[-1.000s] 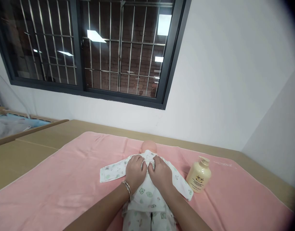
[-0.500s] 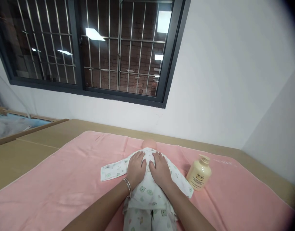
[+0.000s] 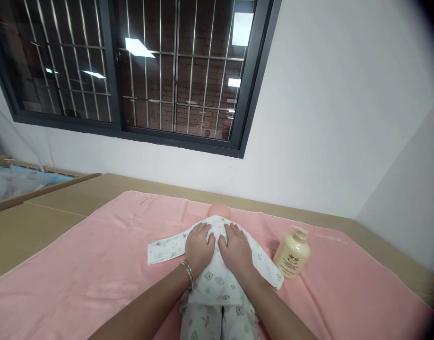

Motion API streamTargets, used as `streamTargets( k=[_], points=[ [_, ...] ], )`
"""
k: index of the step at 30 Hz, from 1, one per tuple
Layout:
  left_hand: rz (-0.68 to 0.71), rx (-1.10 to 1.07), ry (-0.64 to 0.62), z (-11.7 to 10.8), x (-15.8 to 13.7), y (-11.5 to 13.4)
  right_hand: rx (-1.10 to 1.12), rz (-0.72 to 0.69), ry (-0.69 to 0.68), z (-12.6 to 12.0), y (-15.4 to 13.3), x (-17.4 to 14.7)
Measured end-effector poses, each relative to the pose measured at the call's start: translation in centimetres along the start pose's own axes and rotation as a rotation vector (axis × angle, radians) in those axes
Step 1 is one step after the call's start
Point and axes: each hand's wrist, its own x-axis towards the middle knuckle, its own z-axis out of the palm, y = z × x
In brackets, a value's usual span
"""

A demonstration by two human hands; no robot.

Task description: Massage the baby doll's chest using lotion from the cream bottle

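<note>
A baby doll (image 3: 220,211) lies on a pink cloth (image 3: 110,245), its bald head away from me. It wears a white long-sleeved top (image 3: 217,283) with small green prints and matching trousers (image 3: 203,323). Both sleeves are spread out to the sides. My left hand (image 3: 200,248) rests flat on the left of the doll's upper body, a silver bangle (image 3: 187,275) at its wrist. My right hand (image 3: 236,250) lies flat on the other side, thumbs close together. Neither hand grips anything. Whether the doll lies face up or face down I cannot tell.
A pale yellow pump-type bottle (image 3: 292,255) stands on the cloth, touching or close to the right sleeve. At the far left is a wooden-edged bin (image 3: 36,189) with blue and clear plastic. A wall with a barred window (image 3: 174,71) rises behind the table (image 3: 57,208).
Almost nothing differs. Both hands stay on the doll's upper body, and the whole view has shifted very slightly.
</note>
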Motion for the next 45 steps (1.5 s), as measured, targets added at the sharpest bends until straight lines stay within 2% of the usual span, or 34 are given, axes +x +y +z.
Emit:
streamTargets(
  k=[6,12,15,21,25,30,36,41,45],
  points=[
    [0.016,0.01,-0.003,0.4,0.0,-0.3,-0.094,0.007,0.024,-0.3,-0.3,-0.3],
    [0.071,-0.047,-0.106,0.6,0.6,-1.0,-0.017,-0.11,-0.059,0.6,1.0,0.6],
    [0.09,-0.062,-0.125,0.3,0.7,-1.0,0.018,-0.149,-0.04,0.7,1.3,0.7],
    [0.128,-0.056,0.0,-0.3,0.1,-0.2,0.056,-0.129,0.112,0.4,0.9,0.0],
    [0.118,0.013,0.041,-0.6,-0.1,0.4,0.055,-0.048,0.149,0.3,0.5,-0.6],
    [0.076,0.022,-0.049,-0.7,0.3,0.5,0.066,0.033,0.086,0.2,0.5,-0.3],
    [0.049,0.029,-0.181,-0.7,0.7,0.4,0.112,-0.058,0.003,0.6,1.1,0.7],
    [0.085,0.002,-0.085,-0.7,0.3,0.3,0.184,-0.078,0.096,0.5,1.0,0.4],
    [0.123,0.03,-0.02,-0.7,0.0,0.5,0.154,-0.071,0.171,0.5,0.8,-0.1]
  ],
)
